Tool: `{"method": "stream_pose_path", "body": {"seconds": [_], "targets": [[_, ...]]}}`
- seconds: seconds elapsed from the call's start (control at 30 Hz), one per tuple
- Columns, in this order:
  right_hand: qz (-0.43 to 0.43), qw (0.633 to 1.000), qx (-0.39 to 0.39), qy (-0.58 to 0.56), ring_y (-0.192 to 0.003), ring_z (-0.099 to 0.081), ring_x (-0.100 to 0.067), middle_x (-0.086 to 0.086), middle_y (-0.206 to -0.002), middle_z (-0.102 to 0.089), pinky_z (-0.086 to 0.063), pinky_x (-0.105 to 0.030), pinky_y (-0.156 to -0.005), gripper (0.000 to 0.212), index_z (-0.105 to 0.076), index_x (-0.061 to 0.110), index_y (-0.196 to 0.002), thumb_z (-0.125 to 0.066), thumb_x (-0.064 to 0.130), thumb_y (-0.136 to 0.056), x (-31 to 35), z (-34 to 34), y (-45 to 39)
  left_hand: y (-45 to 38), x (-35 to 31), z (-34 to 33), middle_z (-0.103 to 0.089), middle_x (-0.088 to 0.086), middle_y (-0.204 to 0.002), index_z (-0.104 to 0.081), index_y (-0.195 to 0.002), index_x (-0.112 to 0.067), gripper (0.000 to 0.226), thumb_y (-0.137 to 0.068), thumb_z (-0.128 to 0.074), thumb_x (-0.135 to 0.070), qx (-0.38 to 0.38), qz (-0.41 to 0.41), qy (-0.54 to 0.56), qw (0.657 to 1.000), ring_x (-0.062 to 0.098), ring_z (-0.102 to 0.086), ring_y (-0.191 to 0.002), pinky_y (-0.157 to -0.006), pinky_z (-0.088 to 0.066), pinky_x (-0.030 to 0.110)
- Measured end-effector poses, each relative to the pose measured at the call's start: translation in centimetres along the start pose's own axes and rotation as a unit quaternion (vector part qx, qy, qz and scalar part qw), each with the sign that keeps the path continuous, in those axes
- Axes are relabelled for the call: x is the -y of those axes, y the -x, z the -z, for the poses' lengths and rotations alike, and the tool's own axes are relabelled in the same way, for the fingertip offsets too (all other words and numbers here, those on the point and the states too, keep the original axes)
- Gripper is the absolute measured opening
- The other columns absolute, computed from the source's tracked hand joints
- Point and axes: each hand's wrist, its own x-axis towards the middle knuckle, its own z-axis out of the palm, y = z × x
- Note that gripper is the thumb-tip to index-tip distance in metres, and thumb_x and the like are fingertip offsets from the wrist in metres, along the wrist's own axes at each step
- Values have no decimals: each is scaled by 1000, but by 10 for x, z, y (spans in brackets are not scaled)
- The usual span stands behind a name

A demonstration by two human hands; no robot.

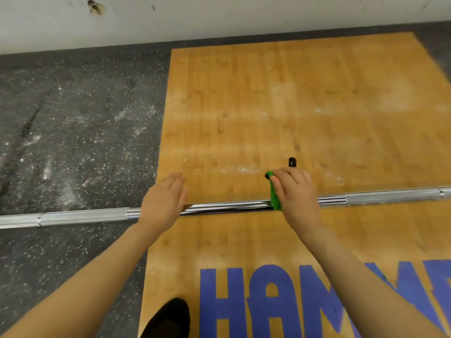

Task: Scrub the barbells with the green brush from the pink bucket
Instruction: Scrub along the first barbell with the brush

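A chrome barbell [229, 207] lies across the floor from left to right, half on the wooden platform. My right hand [296, 191] grips a green brush [275, 197] with a black handle end showing above my fingers, and the green bristles press on the bar's shaft. My left hand [164, 200] rests flat on the bar to the left of the brush, its fingers straight. The pink bucket is out of view.
A wooden lifting platform [305, 113] with blue lettering fills the right side. Speckled black rubber flooring [73, 132] dusted with white chalk lies to the left. A white wall [219, 15] runs along the far edge. My black shoe [168, 318] stands near the bottom.
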Motion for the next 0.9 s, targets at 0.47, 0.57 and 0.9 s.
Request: {"method": "stream_pose_path", "body": {"seconds": [0.47, 0.57, 0.9], "targets": [[77, 994, 45, 63, -80, -58, -26, -6, -90, -66, -50, -35, -63, 32, -71, 10, -94, -48, 31, -95, 33, -60, 17, -23, -66, -33, -63, 8, -125, -65, -115, -9, 56, -98, -22, -42, 25, -55, 24, 998, 28, -63, -105, -81, -51, 37], [72, 991, 57, 94, -75, -58, -26, -5, -84, -65, -46, -34, -58, 31, -71, 12, -92, -48, 31, -95, 22, -60, 17, -23, -64, -32, -66, 8, -118, -67, -107, -9, 51, -98, -27, -39, -1, -80, 14, 997, 27, -67, -97, -74, -53, 35], [-21, 989, 23, 146, -79, -54, -29, -9, -88, -65, -46, -36, -69, 36, -71, 6, -89, -42, 26, -97, -45, -13, 22, -23, -64, -40, -68, 5, -116, -68, -102, -11, 44, -98, -30, -34, -42, -94, -4, 995, 25, -68, -88, -68, -53, 33]]}}
